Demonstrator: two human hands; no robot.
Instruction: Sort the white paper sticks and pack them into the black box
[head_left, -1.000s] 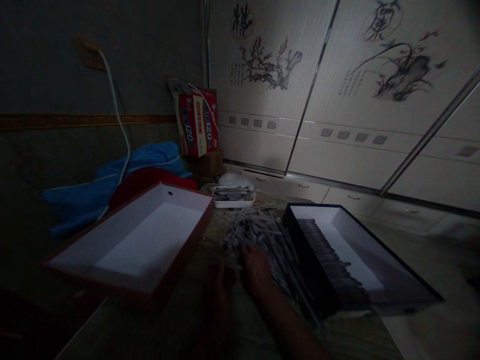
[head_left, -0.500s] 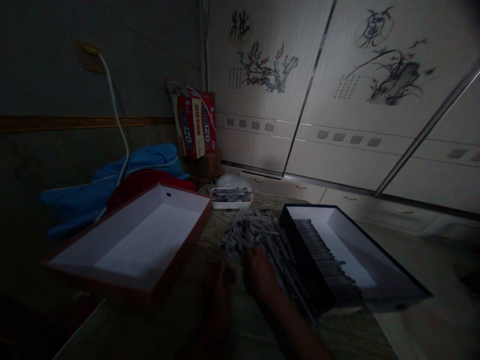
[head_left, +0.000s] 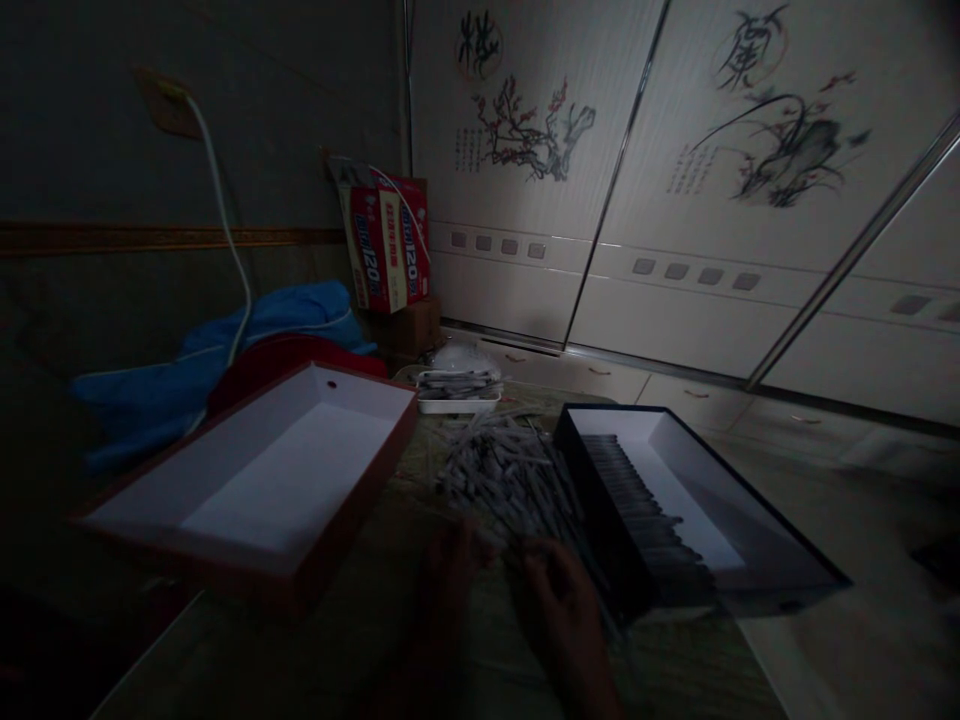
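While dim light leaves the lower half of the frame in shadow, the person's bare left hand (head_left: 452,555) and bare right hand (head_left: 561,590) are near each other at lower centre, just below a loose pile of slender grey-white sticks (head_left: 514,465) at the middle of the frame. The right hand's fingers are bent, thumb and forefinger close together; whether they pinch anything is too dark to tell. A small pale patch shows beside the left hand's fingertips, but I cannot tell how closed that hand is or what it holds. Right of the pile stands an open black box with a white interior (head_left: 594,502), where a row of thin dark sticks (head_left: 645,510) lines the left side. An open reddish-brown box with a white interior (head_left: 277,480) is at left. Above the pile, a shallow white tray (head_left: 459,406) carries more grey sticks (head_left: 459,384). A crumpled blue cloth (head_left: 300,310) lies behind the reddish-brown box.
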